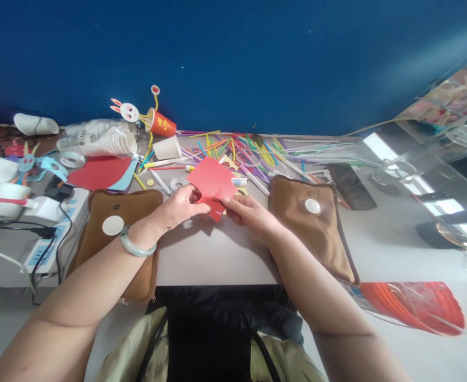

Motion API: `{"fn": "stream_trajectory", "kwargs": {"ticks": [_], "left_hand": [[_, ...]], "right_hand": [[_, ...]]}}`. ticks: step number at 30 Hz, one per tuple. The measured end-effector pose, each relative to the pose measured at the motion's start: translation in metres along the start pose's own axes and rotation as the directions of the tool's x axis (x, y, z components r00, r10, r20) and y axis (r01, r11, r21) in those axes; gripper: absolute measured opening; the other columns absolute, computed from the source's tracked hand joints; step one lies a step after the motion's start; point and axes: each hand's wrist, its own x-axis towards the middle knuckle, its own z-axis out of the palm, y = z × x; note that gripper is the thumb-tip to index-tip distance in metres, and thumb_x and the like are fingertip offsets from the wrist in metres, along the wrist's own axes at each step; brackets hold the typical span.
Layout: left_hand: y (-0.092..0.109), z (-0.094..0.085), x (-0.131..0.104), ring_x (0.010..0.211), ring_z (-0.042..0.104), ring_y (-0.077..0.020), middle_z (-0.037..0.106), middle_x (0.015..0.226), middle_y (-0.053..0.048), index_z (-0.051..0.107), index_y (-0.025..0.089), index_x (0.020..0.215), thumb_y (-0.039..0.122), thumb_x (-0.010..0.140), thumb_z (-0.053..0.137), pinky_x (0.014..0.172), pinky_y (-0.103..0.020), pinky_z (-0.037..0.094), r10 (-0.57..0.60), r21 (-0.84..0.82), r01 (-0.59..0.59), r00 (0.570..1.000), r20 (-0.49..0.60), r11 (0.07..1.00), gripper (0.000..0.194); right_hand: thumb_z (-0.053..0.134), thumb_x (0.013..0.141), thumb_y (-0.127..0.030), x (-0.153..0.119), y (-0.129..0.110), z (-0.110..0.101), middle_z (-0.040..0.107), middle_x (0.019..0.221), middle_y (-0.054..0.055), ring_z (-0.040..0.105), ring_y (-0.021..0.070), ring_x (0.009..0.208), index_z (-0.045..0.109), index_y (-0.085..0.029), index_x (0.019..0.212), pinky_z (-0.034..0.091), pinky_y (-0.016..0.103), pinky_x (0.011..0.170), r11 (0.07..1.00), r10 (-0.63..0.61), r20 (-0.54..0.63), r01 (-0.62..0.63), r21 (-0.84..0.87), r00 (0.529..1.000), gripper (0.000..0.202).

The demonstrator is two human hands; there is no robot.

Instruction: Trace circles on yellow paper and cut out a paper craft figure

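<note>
A red sheet of paper (210, 183) is held up above the table in front of me. My left hand (183, 206) pinches its left edge between thumb and fingers, with a pale bangle (138, 249) on the wrist. At the sheet's lower right, my right hand (249, 212) is closed round what look like small scissors (217, 200). Only a thin dark part of them shows against the paper, and their handles are hidden in the fingers. A lower corner of the sheet hangs down between the two hands.
Colourful pipe cleaners (253, 151) and markers lie behind the paper. Brown hot-water bags flank my arms, left (125, 204) and right (305, 228). A power strip (54, 239) with cables is at left. A decorated red cup (161, 122) stands by the blue wall; a phone (351, 185) lies at right.
</note>
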Motion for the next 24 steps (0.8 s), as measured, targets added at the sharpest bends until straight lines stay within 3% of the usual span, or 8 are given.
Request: {"fn": "stream_trajectory", "kwargs": {"ticks": [6, 11, 17, 21, 24], "left_hand": [[0.000, -0.001, 0.000, 0.093, 0.070, -0.0239, 0.073, 0.093, -0.005, 0.066, 0.016, 0.101, 0.021, 0.065, 0.075, 0.089, -0.039, 0.053, 0.012, -0.002, -0.012, 0.999, 0.038, 1.000, 0.037], [-0.002, -0.003, -0.001, 0.093, 0.069, -0.0231, 0.071, 0.084, -0.003, 0.064, 0.016, 0.098, 0.022, 0.062, 0.079, 0.090, -0.038, 0.052, -0.037, 0.051, 0.041, 0.997, -0.074, 0.998, 0.040], [0.006, -0.001, -0.003, 0.082, 0.069, -0.0199, 0.072, 0.087, -0.003, 0.066, 0.016, 0.097, 0.016, 0.064, 0.074, 0.079, -0.034, 0.054, -0.024, -0.059, 0.029, 0.996, 0.085, 0.998, 0.034], [0.010, 0.000, -0.004, 0.083, 0.068, -0.0197, 0.072, 0.091, -0.005, 0.066, 0.015, 0.102, 0.016, 0.064, 0.074, 0.070, -0.030, 0.052, -0.026, -0.074, 0.035, 0.993, 0.118, 0.997, 0.038], [0.008, -0.001, -0.004, 0.089, 0.069, -0.0217, 0.072, 0.093, -0.006, 0.064, 0.016, 0.106, 0.017, 0.063, 0.075, 0.073, -0.031, 0.052, -0.049, -0.069, 0.057, 0.993, 0.105, 0.996, 0.044]], "right_hand": [[0.065, 0.080, -0.071, 0.001, 0.001, -0.002, 0.037, 0.050, -0.007, 0.025, 0.0055, 0.046, 0.046, -0.019, 0.061, 0.012, 0.027, 0.047, 0.998, -0.003, 0.000, 0.003, -0.063, 1.000, 0.059], [0.067, 0.077, -0.073, 0.001, 0.001, -0.002, 0.038, 0.050, -0.007, 0.027, 0.0053, 0.046, 0.046, -0.019, 0.060, 0.014, 0.026, 0.046, 0.995, 0.014, -0.033, -0.017, -0.100, 0.999, 0.060], [0.067, 0.079, -0.071, 0.001, -0.001, -0.001, 0.035, 0.050, -0.008, 0.022, 0.0049, 0.045, 0.046, -0.019, 0.062, 0.011, 0.026, 0.046, 0.999, 0.015, 0.034, -0.014, -0.029, 0.999, 0.059], [0.068, 0.079, -0.068, 0.003, 0.004, -0.001, 0.031, 0.050, -0.009, 0.019, 0.0050, 0.046, 0.046, -0.019, 0.063, 0.008, 0.027, 0.046, 0.999, 0.015, 0.076, -0.019, 0.051, 0.997, 0.056], [0.070, 0.078, -0.066, 0.004, 0.007, -0.001, 0.030, 0.051, -0.010, 0.017, 0.0051, 0.045, 0.047, -0.020, 0.067, 0.007, 0.027, 0.045, 0.994, 0.016, 0.090, -0.025, 0.111, 0.996, 0.053]]}}
